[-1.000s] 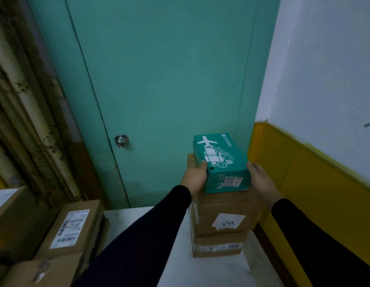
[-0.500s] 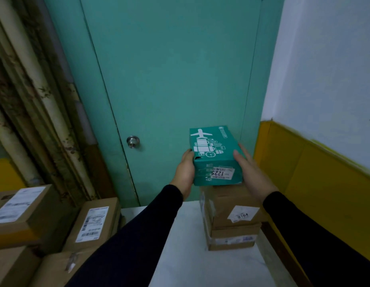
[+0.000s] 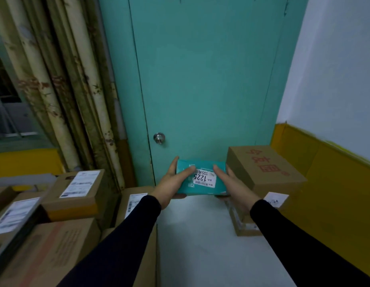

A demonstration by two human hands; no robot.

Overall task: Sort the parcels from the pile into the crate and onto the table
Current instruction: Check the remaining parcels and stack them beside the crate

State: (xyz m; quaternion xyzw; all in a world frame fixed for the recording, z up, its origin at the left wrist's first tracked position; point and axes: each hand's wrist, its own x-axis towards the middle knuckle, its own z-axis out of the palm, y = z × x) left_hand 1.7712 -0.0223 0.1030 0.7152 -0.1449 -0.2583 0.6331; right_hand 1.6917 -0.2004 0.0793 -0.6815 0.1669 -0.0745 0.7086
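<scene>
Surface: white table [image 3: 200, 235], bare in the middle, butted against a teal door [image 3: 200, 79] with a round metal knob [image 3: 159, 137]. Right wall white above, yellow [image 3: 335, 183] below. Left of the door: stained cream pipes [image 3: 45, 79] running upright, and a barred window at the far left edge.

Teal parcel [image 3: 200, 179]: held above the far end of the table, just left of a stack of brown boxes [image 3: 263, 168], near or touching its side; cannot tell which. Long axis runs left to right, labelled face tilted up toward the camera.

Hands: left hand [image 3: 171, 183] grips the parcel's left end, fingers across the top face, thumb beneath. Right hand [image 3: 234, 183] grips the right end, fingers lying on the top face. Both sleeves dark.

Writing: white label on the teal parcel reads "1225" in large digits; smaller print too blurred to read. Top brown box carries red characters, not legible. A small white label sits on its front.

Left side: pile of cardboard parcels [image 3: 76, 193] with white shipping labels and barcodes, text unreadable.
</scene>
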